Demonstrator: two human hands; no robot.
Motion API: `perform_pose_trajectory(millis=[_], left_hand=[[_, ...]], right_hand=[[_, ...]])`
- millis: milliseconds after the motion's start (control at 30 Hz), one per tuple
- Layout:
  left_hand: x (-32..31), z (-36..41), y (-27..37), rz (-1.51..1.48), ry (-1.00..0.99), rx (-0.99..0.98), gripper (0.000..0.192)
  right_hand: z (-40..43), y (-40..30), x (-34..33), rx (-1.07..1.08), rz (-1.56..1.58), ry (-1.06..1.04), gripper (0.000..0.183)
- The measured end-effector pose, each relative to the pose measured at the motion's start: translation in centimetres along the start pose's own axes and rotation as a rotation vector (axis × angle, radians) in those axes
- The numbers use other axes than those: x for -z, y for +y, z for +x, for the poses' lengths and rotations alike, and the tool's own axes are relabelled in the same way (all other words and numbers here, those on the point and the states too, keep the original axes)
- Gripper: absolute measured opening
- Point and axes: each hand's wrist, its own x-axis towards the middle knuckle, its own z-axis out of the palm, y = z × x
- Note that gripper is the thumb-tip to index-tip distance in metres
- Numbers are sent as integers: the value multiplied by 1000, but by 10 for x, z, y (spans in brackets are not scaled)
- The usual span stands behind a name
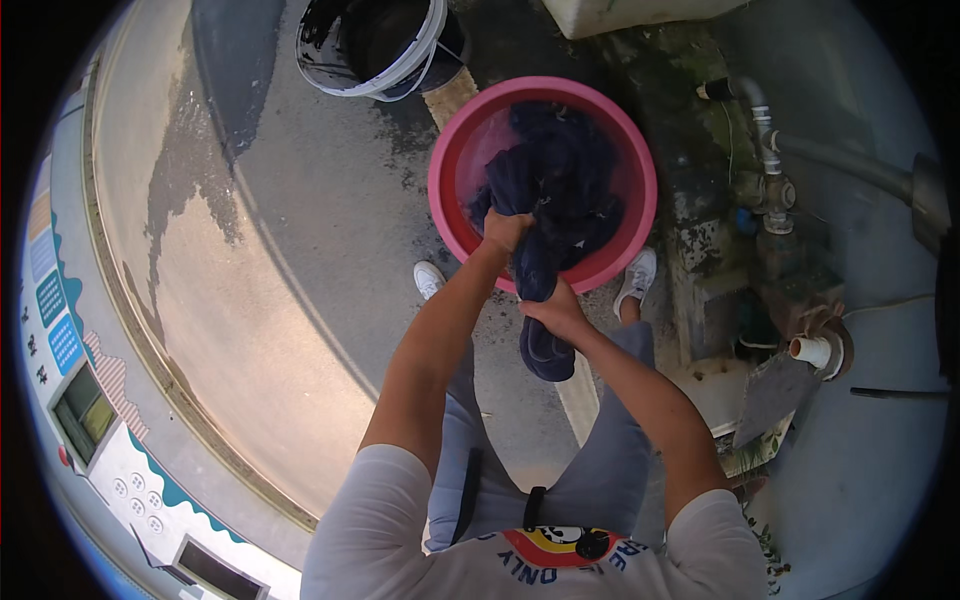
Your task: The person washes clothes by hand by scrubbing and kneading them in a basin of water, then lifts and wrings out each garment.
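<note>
Dark navy wet-looking cloth (566, 161) lies bunched in a round pink plastic basin (442, 161) on the ground before me. One length of it comes up over the near rim towards me. My left hand (506, 229) grips this length above the basin, close to the bunched part. Nearer my body, my right hand (559, 309) is closed around the same length just outside the rim. Below my right hand the rounded end of the cloth (547, 356) hangs free. Water shows in the basin's left side. My fingers are partly hidden by the cloth.
A white bucket (409, 67) with dark stains and a wire handle stands beyond the basin to the left. Along the right run pipes with a valve (776, 191) and a white pipe end (810, 350). My white shoes (429, 280) flank the basin on concrete.
</note>
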Motion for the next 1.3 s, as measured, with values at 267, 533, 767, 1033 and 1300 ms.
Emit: perform_pose_trajectory(millis=[267, 533, 767, 1033, 1300], left_hand=[[-15, -4, -9, 957, 320, -163, 61], [15, -27, -31, 516, 145, -106, 64], [20, -142, 12, -49, -90, -21, 64], [21, -211, -2, 1035, 62, -584, 70], [35, -203, -13, 684, 224, -712, 60]], right_hand=[[31, 6, -8, -103, -746, -108, 60], [-24, 14, 5, -107, 21, -142, 98], [-37, 19, 17, -434, 790, -56, 73], [-21, -36, -23, -232, 918, -150, 75], [-14, -35, -28, -245, 925, -64, 48]])
